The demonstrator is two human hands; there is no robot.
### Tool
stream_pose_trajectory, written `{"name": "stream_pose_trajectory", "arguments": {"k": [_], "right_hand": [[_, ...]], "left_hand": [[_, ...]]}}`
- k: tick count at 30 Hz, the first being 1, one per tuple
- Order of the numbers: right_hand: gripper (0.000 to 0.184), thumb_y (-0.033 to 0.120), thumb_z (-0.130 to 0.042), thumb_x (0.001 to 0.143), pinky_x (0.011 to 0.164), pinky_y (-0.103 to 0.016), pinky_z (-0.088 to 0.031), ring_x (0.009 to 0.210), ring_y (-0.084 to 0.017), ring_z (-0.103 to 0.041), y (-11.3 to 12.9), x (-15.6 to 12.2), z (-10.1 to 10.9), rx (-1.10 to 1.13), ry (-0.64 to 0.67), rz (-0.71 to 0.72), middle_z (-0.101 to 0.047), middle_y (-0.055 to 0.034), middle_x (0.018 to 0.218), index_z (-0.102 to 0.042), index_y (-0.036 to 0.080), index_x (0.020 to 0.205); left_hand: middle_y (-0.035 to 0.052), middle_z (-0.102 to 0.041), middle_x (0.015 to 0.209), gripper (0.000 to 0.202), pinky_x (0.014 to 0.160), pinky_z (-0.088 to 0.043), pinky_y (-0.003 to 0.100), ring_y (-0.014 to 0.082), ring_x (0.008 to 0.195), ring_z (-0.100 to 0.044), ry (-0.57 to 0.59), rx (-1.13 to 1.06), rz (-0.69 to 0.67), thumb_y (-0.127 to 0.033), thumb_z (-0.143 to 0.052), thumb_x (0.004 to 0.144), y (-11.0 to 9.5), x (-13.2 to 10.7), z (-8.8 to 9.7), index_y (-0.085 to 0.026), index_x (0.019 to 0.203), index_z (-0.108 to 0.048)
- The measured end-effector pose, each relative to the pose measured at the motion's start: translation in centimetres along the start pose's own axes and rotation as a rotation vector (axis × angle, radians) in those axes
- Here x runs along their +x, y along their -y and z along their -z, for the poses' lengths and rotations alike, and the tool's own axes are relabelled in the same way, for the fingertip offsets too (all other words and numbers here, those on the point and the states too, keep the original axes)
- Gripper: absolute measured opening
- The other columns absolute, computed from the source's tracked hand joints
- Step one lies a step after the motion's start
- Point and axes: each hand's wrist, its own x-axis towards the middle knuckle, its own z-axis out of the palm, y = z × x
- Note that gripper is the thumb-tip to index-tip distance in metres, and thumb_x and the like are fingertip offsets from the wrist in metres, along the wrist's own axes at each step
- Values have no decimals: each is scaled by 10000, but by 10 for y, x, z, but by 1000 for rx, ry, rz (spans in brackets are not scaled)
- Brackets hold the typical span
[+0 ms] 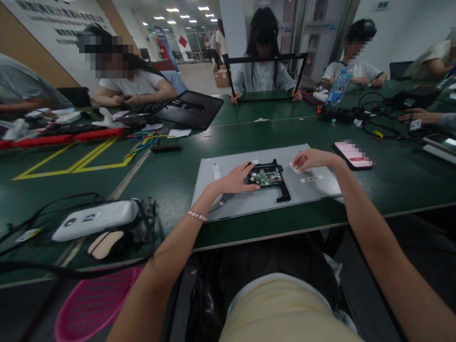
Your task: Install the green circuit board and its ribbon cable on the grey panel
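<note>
A flat grey metal panel [245,209], like the back of a display, lies on the green table in front of me. On its middle sits a green circuit board [265,177] in a black plastic bracket [284,192]. My left hand [235,180] rests with fingers spread at the left side of the board and bracket. To the right, the fingers of my right hand [308,159] are pinched together at a small white label [295,168]; whether its edge is lifted cannot be made out. A barcode sticker [311,179] is on the panel just below that hand.
A phone [352,155] lies right of the panel. At left are a white device [96,219], a beige mouse [107,244] and cables. A pink basket [96,304] is below the table edge. Across the table a person holds a black frame [267,58]; others sit nearby.
</note>
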Motion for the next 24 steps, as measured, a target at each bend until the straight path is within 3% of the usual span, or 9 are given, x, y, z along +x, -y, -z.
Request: {"name": "stream_pose_trajectory", "arguments": {"k": [14,24], "right_hand": [[192,224,-657,711,746,-290,-497,836,-197,-662,2,-1,2,-24,27,-7,-730,-29,900,-725,207,890],[296,262,-634,732,755,-278,-483,820,-186,-655,-6,-4,10,-80,-129,-36,-721,-18,883,-711,198,1011]], "left_hand": [[166,-136,1559,969,1143,-173,471,360,1421,-148,-3,6,-3,-736,-449,766,-3,-1,1,-154,1490,-173],[155,-134,1561,981,1148,-167,461,355,1422,-149,11,6,2,-748,-445,761,-2,0,1,-158,1493,-166]]}}
